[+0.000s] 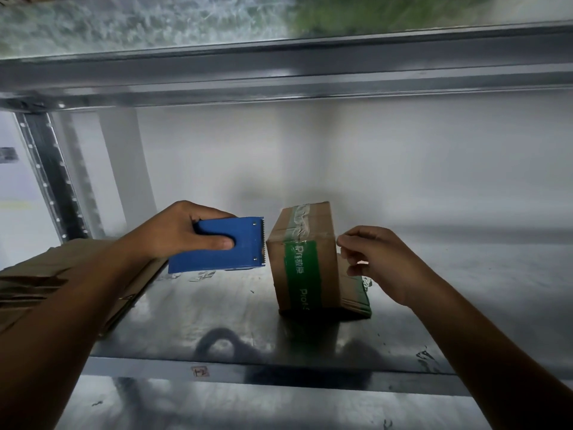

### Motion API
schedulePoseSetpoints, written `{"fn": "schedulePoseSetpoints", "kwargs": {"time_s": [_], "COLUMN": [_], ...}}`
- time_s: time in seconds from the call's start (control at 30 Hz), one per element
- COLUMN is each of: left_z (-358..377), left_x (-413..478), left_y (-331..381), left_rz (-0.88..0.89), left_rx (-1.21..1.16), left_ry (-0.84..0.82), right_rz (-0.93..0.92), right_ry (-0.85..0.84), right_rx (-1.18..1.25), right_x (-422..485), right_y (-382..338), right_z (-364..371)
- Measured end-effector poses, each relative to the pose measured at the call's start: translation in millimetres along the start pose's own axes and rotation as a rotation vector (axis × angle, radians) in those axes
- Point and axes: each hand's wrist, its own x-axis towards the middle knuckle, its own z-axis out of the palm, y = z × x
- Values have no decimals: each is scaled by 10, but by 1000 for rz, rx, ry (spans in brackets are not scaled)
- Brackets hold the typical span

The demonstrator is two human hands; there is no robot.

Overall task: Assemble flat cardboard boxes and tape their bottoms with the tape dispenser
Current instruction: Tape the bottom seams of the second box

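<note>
The cardboard box [277, 268] stands upright on the metal shelf [217, 315], about mid-depth and a little right of centre, between the person's two hands. Closest to me is the shelf's front lip, where a small label [200, 371] is stuck, and both bare forearms reach in over it.

The left hand [176, 231] grips a blue tape dispenser [210, 259], fingers wrapped over its top and the thumb pressed into the hollow on its side. The dispenser's toothed edge points right and sits just beside the box's upper left edge; I cannot tell whether it touches.

The right hand [381, 262] is at the box's upper right edge with its fingers curled. The forefinger tip seems to meet the corner, but whether the hand pinches anything I cannot tell.

A strip of green printed tape [297, 274] runs down the box's front face. Crumpled whitish tape [302, 225] crosses its top. At the box's lower right a piece of cardboard with a green edge [356, 293] juts out.

Off to the left lies a stack of flat cardboard [37, 280], under the left forearm. Behind it a perforated steel post [52, 178] rises. A white wall [341, 156] backs the shelf, and the upper shelf beam [279, 76] spans overhead.
</note>
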Motion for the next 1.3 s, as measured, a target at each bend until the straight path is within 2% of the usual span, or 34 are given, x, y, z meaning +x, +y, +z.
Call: {"fn": "schedulePoseSetpoints", "kwargs": {"time_s": [0.1,0.27,0.6,0.77,0.83,0.97,1.07,1.17,1.3], "left_z": [39,152,143,140,152,162,178,170,144], "left_x": [14,61,93,96,87,76,85,83,51], "left_y": [-32,-29,-59,-99,-119,-122,-97,-75,-82], "left_rz": [-4,9,29,22,20,19,15,11,7], "left_rx": [-20,-11,-13,-23,-30,-41,-34,4,27], "left_ry": [0,-26,-35,-28,-22,-4,-2,-3,6], "right_rz": [-18,-171,-226,-543,-616,-770,-768,-717,-698], "right_ry": [7,76,14,124,101,47,-81,-214,-250], "right_rx": [-38,-361,-671,-538,-513,-632,-760,-1011,-1259], "right_x": [6,28,105,183,221,327,407,468,516], "right_y": [31,79,138,96,9,-141,-196,-143,-56], "right_z": [28,33,-107,-206,-153,96,298,396,378]}}
